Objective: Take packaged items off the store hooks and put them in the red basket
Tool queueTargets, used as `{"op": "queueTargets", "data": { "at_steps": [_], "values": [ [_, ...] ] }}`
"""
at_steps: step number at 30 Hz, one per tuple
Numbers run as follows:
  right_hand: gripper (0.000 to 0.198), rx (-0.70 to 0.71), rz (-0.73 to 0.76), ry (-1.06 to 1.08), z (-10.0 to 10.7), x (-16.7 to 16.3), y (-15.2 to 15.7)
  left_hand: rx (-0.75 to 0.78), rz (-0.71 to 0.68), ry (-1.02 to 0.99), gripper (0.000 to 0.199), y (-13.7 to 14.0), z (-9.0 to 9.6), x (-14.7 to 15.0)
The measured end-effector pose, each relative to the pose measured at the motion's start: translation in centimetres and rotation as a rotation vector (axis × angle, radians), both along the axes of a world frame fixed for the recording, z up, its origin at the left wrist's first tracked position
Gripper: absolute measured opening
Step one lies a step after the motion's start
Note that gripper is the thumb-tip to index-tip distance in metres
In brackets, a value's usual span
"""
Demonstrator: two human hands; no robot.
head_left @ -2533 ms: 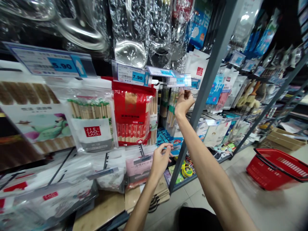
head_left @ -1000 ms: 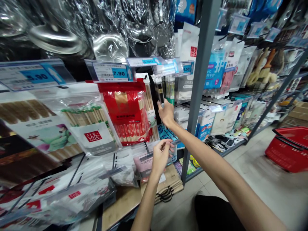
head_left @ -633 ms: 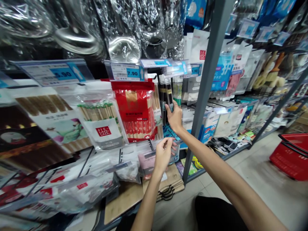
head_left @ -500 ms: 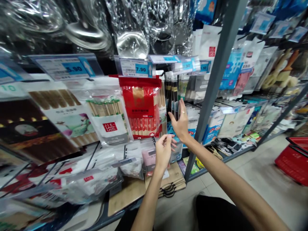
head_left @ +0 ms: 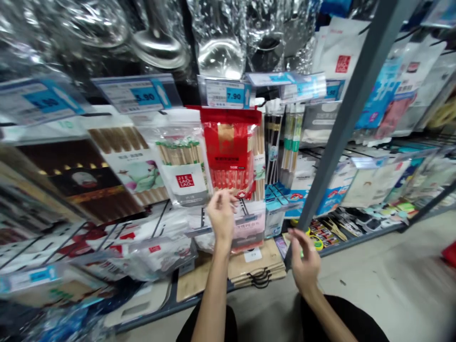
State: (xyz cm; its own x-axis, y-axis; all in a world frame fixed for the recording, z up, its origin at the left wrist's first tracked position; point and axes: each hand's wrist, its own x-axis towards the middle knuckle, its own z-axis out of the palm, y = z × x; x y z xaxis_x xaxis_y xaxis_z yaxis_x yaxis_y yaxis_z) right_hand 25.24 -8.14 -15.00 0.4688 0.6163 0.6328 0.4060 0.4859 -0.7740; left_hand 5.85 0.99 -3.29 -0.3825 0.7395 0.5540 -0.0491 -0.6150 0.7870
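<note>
My left hand [head_left: 221, 214] is raised at the lower edge of a red pack of chopsticks [head_left: 230, 152] hanging on the rack; its fingers are loosely bent and I see nothing held in them. Whether the fingertips touch the pack I cannot tell. Lower and to the right, my right hand [head_left: 305, 261] hovers before the foot of the grey shelf post [head_left: 342, 123], its fingers curved and apart, holding nothing. Left of the red pack hangs a clear bag of green-tipped sticks [head_left: 183, 161]. Bundles of black chopsticks [head_left: 273, 142] hang to its right.
Price tags [head_left: 228, 93] line the rail above the packs, under wrapped metal ladles [head_left: 221, 57]. Wooden cutting boards [head_left: 256, 268] rest on the bottom shelf. Part of a red basket [head_left: 449, 254] shows at the right edge, on the tiled floor [head_left: 370, 280].
My right hand has dropped from beside the black chopsticks to lower down by the post. My left hand has moved left and slightly up to the red pack. The view has turned left.
</note>
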Motion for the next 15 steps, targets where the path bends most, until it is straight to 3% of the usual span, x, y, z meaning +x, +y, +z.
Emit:
{"op": "queueTargets", "data": {
  "at_steps": [3, 5, 7, 11, 13, 15],
  "values": [
    [0.035, -0.179, 0.022, -0.037, -4.0, 1.3, -3.5, 0.023, 0.011, 0.448, 0.033, 0.1, -0.7, 0.6],
    [0.04, -0.204, 0.027, -0.135, -5.2, 2.0, -4.2, -0.023, -0.015, 0.59, 0.046, 0.0, -0.8, 1.1],
    [0.044, -0.202, 0.01, -0.226, -5.5, 2.1, -4.0, -0.067, -0.029, 0.644, 0.052, -0.4, -0.3, 1.4],
    [0.057, -0.212, 0.045, -0.283, -4.8, 0.9, -3.0, -0.055, -0.057, 0.676, 0.04, -3.1, 1.2, 1.7],
    [0.062, -0.211, 0.043, -0.304, -4.3, 0.3, -3.2, -0.026, -0.085, 0.689, 0.035, -5.5, 0.8, 1.5],
    [0.062, -0.23, 0.053, -0.3, -3.8, 0.0, -3.7, -0.009, -0.102, 0.715, 0.034, -8.9, -1.0, 0.4]
  ]
}}
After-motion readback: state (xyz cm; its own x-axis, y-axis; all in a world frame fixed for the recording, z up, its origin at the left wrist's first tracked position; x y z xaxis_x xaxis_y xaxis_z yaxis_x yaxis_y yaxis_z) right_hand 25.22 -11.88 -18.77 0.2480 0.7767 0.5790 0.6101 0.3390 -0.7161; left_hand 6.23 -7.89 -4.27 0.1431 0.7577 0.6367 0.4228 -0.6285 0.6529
